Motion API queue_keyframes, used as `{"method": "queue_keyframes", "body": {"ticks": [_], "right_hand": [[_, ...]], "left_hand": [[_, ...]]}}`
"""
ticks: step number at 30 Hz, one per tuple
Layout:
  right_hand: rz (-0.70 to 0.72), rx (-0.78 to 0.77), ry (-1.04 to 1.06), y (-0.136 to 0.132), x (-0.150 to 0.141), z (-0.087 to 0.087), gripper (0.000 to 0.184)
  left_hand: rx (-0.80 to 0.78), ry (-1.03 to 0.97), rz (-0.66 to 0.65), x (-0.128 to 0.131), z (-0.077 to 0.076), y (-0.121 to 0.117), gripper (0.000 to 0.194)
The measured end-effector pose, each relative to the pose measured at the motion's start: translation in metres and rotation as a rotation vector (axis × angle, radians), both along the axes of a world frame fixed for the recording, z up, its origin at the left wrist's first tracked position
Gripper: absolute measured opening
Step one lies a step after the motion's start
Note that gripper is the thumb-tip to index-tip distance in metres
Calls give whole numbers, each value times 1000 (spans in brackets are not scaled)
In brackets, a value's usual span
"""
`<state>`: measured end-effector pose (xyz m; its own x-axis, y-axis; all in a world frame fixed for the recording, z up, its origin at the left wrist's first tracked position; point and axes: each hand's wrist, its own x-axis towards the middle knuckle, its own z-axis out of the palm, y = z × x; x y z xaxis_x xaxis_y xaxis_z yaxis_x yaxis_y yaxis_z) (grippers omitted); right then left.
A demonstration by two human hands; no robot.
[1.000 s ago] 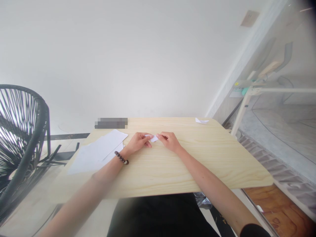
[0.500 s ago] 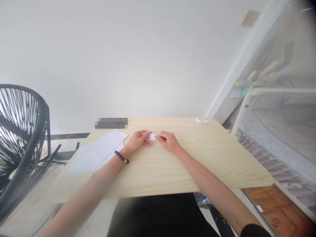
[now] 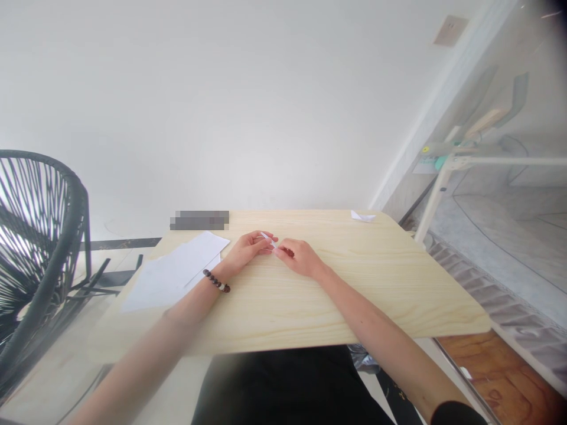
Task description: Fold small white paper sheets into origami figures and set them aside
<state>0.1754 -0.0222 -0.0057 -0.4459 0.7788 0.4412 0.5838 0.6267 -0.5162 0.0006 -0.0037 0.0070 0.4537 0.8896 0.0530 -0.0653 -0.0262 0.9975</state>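
A small folded piece of white paper [image 3: 269, 239] is held between my two hands, over the middle of the wooden table [image 3: 336, 307]. My left hand [image 3: 248, 251], with a dark bead bracelet [image 3: 217, 281] at the wrist, pinches its left side. From the right, the thumb and fingers of my right hand [image 3: 297, 255] close on its lower right end. Only a narrow strip of the paper shows; fingers hide the rest. White paper sheets [image 3: 172, 274] lie overlapping beside my left forearm.
A folded paper boat [image 3: 362, 216] sits at the table's far right corner. At the far left edge is a blurred-out dark object [image 3: 199, 221]. A dark woven chair [image 3: 66, 206] stands to the left, a white metal frame [image 3: 436, 200] to the right, and a wall behind.
The folded paper has turned in my fingers: its broad white face showed before, now a thin edge does. My right hand has shifted slightly left, closer to my left hand.
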Motion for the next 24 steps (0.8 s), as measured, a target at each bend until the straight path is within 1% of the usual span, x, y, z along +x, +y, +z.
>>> {"method": "queue_keyframes", "body": {"ticks": [7, 11, 18, 24], "right_hand": [[-4, -80, 54, 2, 1, -2, 28], [-3, -128, 83, 4, 1, -4, 31], [-22, -114, 81, 7, 1, -8, 33], [-2, -158, 111, 7, 1, -8, 32]], "left_hand": [[-5, -7, -14, 1, -1, -1, 37], [15, 37, -22, 2, 1, -3, 41], [112, 163, -31, 2, 4, -5, 37], [146, 191, -25, 1, 2, -3, 39]]}}
